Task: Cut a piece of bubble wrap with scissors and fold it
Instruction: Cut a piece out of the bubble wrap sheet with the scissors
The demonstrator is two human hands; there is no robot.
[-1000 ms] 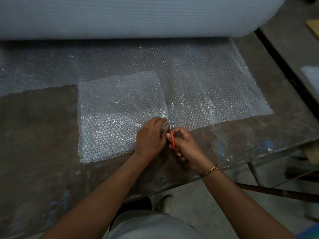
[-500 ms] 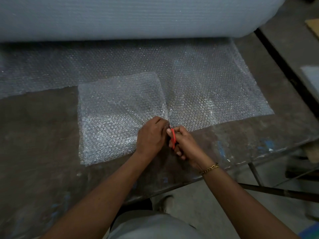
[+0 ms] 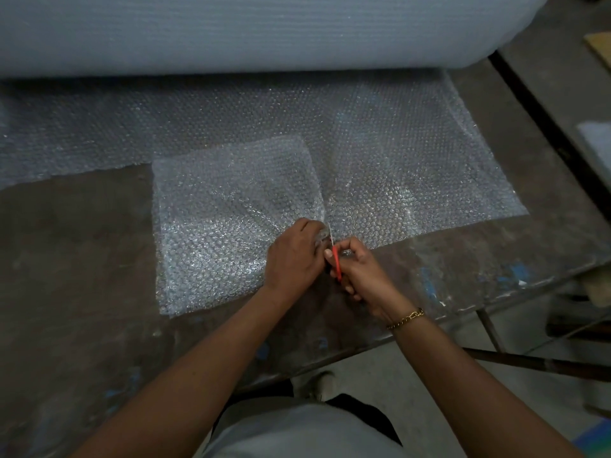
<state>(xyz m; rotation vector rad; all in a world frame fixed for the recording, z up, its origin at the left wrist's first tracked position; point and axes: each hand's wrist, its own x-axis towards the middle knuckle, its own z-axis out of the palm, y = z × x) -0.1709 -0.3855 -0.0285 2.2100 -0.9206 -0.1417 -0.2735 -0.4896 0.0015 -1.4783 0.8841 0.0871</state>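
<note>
A sheet of bubble wrap (image 3: 413,180) lies unrolled across the table from a big roll (image 3: 264,31) at the back. On its left part sits a doubled, brighter rectangle of bubble wrap (image 3: 215,233). My right hand (image 3: 360,276) grips red-handled scissors (image 3: 335,262) whose blades point away from me into the sheet's near edge. My left hand (image 3: 292,256) pinches the bubble wrap just left of the blades. The blade tips are partly hidden by the wrap and my fingers.
The dark, worn table (image 3: 82,276) reaches left and toward me; its front edge runs diagonally at the lower right. Beyond that edge are a metal bar (image 3: 529,360) and concrete floor. A second surface (image 3: 562,61) stands at the far right.
Both hands with the scissors have crept slightly away from me along the cut line. The bubble wrap by my left hand has bunched a little more.
</note>
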